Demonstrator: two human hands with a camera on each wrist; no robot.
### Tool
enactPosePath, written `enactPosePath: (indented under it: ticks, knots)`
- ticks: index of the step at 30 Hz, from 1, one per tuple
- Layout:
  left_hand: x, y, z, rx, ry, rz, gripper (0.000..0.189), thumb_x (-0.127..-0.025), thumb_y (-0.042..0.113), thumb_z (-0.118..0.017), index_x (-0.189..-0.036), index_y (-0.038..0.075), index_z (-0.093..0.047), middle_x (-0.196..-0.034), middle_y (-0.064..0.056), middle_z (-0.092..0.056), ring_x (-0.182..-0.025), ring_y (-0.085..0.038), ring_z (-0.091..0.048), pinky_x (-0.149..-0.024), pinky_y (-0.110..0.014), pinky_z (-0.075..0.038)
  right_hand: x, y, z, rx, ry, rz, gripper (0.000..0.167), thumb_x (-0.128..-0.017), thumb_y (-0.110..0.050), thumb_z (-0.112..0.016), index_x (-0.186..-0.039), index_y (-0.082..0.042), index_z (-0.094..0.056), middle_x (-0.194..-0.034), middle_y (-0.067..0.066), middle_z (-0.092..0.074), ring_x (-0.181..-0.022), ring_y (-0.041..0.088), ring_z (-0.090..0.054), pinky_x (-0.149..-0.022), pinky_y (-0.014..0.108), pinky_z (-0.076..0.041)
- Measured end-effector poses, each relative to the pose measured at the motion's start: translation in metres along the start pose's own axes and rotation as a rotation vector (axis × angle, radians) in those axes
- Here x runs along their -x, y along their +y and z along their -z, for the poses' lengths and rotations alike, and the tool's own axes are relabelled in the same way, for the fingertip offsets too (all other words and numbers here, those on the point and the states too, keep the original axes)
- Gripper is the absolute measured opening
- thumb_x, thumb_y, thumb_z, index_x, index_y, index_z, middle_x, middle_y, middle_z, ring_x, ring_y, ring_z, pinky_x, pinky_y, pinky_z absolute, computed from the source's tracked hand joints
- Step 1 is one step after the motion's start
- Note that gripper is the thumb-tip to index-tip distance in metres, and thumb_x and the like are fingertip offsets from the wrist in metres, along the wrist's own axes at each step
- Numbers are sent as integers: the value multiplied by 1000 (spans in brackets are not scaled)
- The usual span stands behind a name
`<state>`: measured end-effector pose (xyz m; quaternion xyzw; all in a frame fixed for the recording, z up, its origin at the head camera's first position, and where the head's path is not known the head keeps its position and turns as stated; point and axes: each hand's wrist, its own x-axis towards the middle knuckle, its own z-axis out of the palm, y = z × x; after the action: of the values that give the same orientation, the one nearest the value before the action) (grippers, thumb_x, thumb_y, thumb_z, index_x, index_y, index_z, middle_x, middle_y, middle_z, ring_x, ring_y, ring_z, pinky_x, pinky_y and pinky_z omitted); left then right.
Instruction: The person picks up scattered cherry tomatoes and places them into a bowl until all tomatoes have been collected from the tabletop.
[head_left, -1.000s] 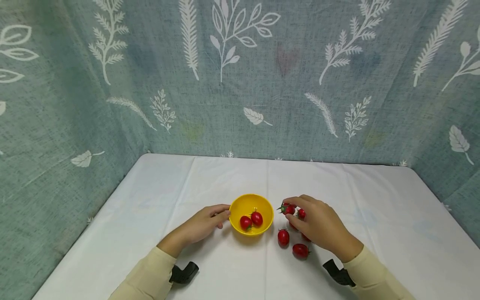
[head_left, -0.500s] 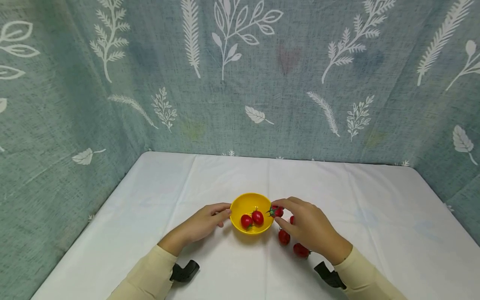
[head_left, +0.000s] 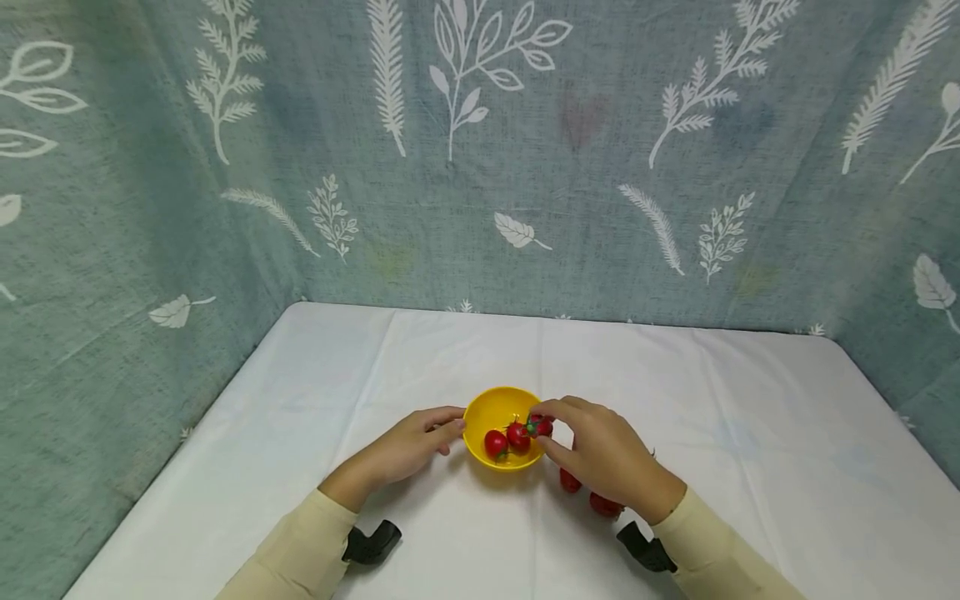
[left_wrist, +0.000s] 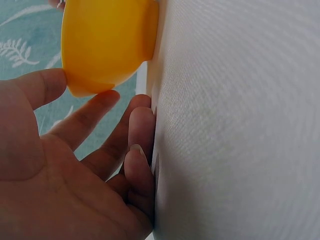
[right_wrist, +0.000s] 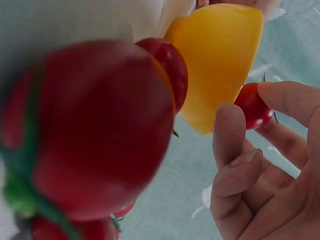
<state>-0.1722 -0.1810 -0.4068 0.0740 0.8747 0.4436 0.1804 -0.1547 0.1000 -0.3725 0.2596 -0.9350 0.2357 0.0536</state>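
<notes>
Fingers [head_left: 553,407] of our right hand [head_left: 600,446] are pinched on one red tomato [head_left: 542,427], held near their tips. Below and just ahead of them, the yellow bowl [head_left: 486,410] sits on the white tabletop [head_left: 420,358]. From the head view the held tomato overlaps the bowl's right edge; we cannot tell whether it touches the rim.

Across from those fingers, our left hand [head_left: 418,442] rests at the opposite side of the bowl. Its fingers are apart, two tips touching the outside, the others loosely bent close to the tabletop.

Inside the bowl, just past the pinching fingers, lie two tomatoes [head_left: 507,440], side by side. Loose tomatoes [head_left: 604,505] lie under and on the near side of the right hand, partly hidden by it.

We judge the step in hand to be setting the tomato down in the bowl. Best for us to bring it fully inside the rim and low before parting the fingers, aiming for the bare patch beyond the pair. A light pinch should do, since the skin looks smooth and could slip if squeezed. Left-hand pressure should stay gentle: a firm push might slide or tip the bowl.
</notes>
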Motion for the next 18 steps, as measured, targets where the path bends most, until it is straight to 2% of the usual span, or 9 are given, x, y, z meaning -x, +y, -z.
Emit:
enactPosePath:
  ticks: [3,5,11,18]
  knots:
    - [0,0,-1,-8,1,-6,44,-101,47,-52,-138,24,-61,-114,1,-66,-94,-16,-59,-81,-33,-43,-4,0,-2,14,-14,-8,34,-89,-27,-76,-121,-18,-69,-113,-2,-72,-92,17,-68,-84,37,-57]
    - [0,0,-1,-11,1,-7,45,-101,48,-52,-138,24,-61,-114,1,-66,-93,-16,-59,-80,-34,-43,-7,0,-3,18,-29,-10,35,-89,-28,-76,-122,-18,-69,-113,-1,-71,-100,20,-69,-86,40,-57]
    - [-2,1,-1,-12,1,-7,44,-101,48,-51,-137,25,-61,-114,1,-66,-94,-16,-59,-82,-34,-43,-13,-1,-6,29,-68,-5,34,-89,-29,-76,-121,-20,-69,-110,0,-72,-95,20,-68,-83,38,-57]
    - [0,1,0,-11,2,-2,43,-102,47,-52,-137,24,-61,-113,1,-66,-93,-16,-59,-80,-34,-43,-19,-3,-11,20,-111,-28,34,-89,-29,-77,-121,-19,-70,-116,1,-72,-104,21,-69,-90,42,-56]
